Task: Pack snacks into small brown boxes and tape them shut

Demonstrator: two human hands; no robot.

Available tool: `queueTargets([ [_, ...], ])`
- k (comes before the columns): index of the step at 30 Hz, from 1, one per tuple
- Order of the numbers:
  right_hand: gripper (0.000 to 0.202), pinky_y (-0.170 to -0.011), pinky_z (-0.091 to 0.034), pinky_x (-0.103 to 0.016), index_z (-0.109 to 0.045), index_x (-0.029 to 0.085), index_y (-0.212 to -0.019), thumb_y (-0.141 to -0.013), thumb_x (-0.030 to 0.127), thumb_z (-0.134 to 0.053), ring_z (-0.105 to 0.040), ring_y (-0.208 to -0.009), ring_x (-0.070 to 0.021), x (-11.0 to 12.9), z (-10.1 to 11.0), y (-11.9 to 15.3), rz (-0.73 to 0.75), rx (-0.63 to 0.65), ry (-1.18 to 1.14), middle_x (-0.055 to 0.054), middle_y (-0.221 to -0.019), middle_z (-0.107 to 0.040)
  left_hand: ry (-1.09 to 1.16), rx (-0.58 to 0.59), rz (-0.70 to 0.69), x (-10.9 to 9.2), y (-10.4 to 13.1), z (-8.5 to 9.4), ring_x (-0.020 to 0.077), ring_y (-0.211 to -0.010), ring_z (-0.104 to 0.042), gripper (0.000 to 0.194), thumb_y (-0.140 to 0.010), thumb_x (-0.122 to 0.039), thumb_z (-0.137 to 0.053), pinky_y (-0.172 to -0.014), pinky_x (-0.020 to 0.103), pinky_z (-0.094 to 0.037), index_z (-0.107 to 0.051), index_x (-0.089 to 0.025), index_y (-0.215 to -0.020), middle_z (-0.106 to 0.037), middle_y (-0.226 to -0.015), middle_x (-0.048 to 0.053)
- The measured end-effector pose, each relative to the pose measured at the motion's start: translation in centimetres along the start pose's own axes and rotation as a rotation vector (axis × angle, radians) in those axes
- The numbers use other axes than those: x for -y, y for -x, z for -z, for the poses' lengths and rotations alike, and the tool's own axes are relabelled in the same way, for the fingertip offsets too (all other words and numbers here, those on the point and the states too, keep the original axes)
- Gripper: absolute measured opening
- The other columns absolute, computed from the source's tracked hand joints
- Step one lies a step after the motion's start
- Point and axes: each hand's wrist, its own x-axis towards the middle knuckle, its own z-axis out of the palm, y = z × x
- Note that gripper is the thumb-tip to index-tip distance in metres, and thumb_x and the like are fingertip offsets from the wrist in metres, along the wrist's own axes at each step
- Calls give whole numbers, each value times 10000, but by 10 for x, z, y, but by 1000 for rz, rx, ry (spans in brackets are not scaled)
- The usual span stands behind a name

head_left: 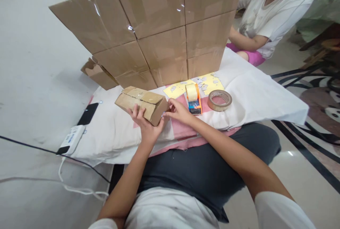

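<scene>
A small brown cardboard box [138, 98] is tilted above the cloth-covered table, its top flaps meeting at a seam with a slight gap. My left hand [146, 124] grips it from the near side, fingers on the top and thumb at the right end. At that right end, my right hand [179, 111] pinches the edge between thumb and fingers; the exact contact is partly hidden. Just right of this hand lies an orange and blue tape dispenser [194, 99] with a roll on it. Farther right, a loose roll of brown packing tape [220, 100] lies flat.
A tall wall of taped cardboard boxes [164, 38] stands behind, with an open carton [99, 74] at its left. On the left edge are a white power strip [71, 139], cables and a black phone-like slab [89, 114]. A person in a white shirt [278, 20] sits at the right.
</scene>
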Motion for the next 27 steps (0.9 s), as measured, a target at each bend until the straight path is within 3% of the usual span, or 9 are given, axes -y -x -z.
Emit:
queueTargets([
  [9, 372, -632, -394, -272, -447, 230, -811, -796, 454, -744, -482, -695, -145, 2, 4, -4, 9, 29, 10, 33, -784, -489, -7, 1, 57, -2, 2, -2, 393, -1509, -144, 751, -771, -425, -765, -1174, 730, -105, -258, -261, -1301, -269, -1487, 229],
  [15, 308, -646, -389, -273, -442, 227, -796, -825, 392, -701, -467, -696, -147, 5, 5, -3, 11, 8, -4, 35, -758, -465, 26, 7, 66, 1, 5, -7, 388, -1501, -146, 725, -776, -364, -750, -1173, 724, -108, -256, -252, -1294, -286, -1456, 220],
  [21, 258, -674, -413, -271, -518, 207, -901, -829, 386, -691, -541, -760, -158, 10, 12, 0, -51, 110, -56, 11, -853, -567, 43, 36, 96, 0, 5, -4, 396, -1514, -70, 742, -783, -369, -744, -1173, 722, -45, -218, -275, -1298, -244, -1468, 208],
  [27, 296, -680, -411, -269, -489, 207, -873, -821, 378, -724, -518, -752, -151, 8, 6, -1, -40, 60, -14, 17, -831, -532, 32, -21, 71, -2, 4, -2, 395, -1482, -186, 770, -745, -404, -801, -1187, 696, -116, -271, -256, -1284, -302, -1427, 203],
])
